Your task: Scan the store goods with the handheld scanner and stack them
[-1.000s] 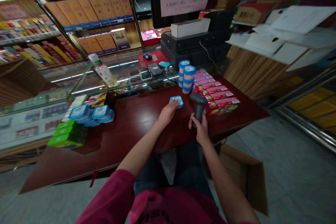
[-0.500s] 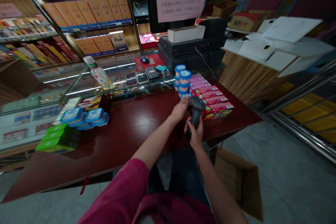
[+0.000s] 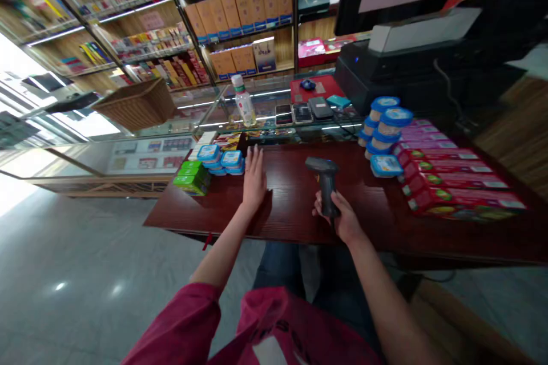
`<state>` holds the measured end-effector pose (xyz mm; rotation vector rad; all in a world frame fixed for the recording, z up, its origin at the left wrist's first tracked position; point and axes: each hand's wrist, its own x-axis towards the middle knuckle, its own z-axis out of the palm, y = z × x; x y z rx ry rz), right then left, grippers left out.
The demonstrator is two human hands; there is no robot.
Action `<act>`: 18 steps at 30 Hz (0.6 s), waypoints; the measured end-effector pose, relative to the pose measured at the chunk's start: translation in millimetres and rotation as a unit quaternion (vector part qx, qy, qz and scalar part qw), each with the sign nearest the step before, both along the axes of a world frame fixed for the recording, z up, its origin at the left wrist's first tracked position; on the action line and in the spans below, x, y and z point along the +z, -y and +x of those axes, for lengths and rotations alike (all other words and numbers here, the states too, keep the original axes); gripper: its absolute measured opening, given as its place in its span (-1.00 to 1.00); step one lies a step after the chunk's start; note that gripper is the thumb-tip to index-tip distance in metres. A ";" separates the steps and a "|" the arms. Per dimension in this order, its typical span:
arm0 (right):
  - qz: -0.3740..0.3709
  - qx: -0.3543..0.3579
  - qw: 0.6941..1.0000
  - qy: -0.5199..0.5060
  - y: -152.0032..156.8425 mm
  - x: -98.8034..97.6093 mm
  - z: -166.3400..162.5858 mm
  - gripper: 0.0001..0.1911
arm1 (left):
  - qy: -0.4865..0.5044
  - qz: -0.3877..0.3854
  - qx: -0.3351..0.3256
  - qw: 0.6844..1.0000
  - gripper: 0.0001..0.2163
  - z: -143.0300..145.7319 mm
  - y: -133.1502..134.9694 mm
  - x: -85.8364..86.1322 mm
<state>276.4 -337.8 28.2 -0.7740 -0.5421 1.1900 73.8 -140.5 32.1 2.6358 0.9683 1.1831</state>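
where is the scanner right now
Head view, centre: the scanner is gripped in the right hand above the red table, with the stacked blue tubs to its right.

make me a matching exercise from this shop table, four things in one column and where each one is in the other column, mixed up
Things
1. dark grey handheld scanner
2. clear plastic bottle with a white cap
3. flat green boxes
4. long red boxes

Places
a. in a row on the right side of the dark red table
b. gripped in the right hand
c. at the table's left end
d. standing on the glass counter

Pairs: 1-b, 2-d, 3-c, 4-a
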 end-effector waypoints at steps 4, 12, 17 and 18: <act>0.023 0.122 0.992 -0.031 -30.7 -1.4 -38.0 -0.69 | 0.017 -0.009 0.126 0.992 -0.33 -72.1 -28.3 -4.9; -0.016 0.089 0.996 0.006 -40.5 -20.0 -55.3 -0.71 | 0.005 -0.048 0.152 0.987 -0.59 -61.6 -58.9 0.1; -0.026 0.064 0.998 0.012 -40.3 -20.7 -54.9 -0.69 | 0.099 -0.072 0.100 0.988 -0.70 -62.9 -52.7 11.4; -0.027 0.062 0.998 0.014 -40.3 -20.3 -55.1 -0.69 | 0.120 -0.080 0.069 0.987 -0.70 -64.8 -47.5 11.8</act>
